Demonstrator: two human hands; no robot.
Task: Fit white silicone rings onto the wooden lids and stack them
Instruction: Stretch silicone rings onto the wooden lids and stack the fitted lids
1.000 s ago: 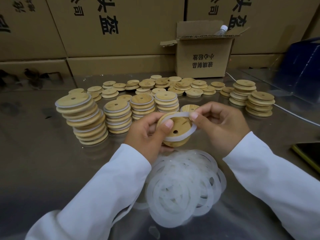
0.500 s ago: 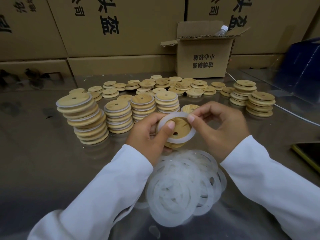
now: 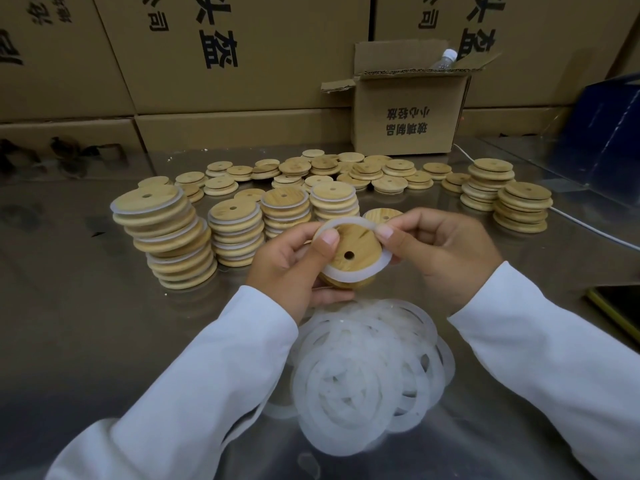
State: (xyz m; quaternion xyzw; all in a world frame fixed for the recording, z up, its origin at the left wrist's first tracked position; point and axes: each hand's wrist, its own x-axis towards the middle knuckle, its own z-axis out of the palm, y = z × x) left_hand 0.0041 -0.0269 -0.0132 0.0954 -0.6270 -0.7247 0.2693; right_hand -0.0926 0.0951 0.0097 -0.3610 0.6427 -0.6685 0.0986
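Above the table's middle I hold a round wooden lid (image 3: pixel 355 245) with a small hole, a white silicone ring (image 3: pixel 367 270) lying around its raised face. My left hand (image 3: pixel 294 265) grips the lid's left side, thumb pressing on the ring. My right hand (image 3: pixel 440 251) pinches the ring at its upper right edge. A heap of loose white rings (image 3: pixel 367 372) lies below my hands. Left of them stand stacks of ringed lids (image 3: pixel 166 237). Bare lids (image 3: pixel 346 171) are spread behind, with two bare stacks (image 3: pixel 519 206) at the right.
An open cardboard box (image 3: pixel 412 112) holding a plastic bottle (image 3: pixel 445 58) stands at the back. Large cartons (image 3: pixel 221 53) form a wall behind the glossy table (image 3: pixel 69 323). A white cable (image 3: pixel 588 230) runs along the right, beside a blue object (image 3: pixel 606 133) and a dark yellow-edged device (image 3: pixel 620 306).
The ring has been worked further down around the lid's raised face. My thumbs have shifted along its rim, and the lid has tilted a little.
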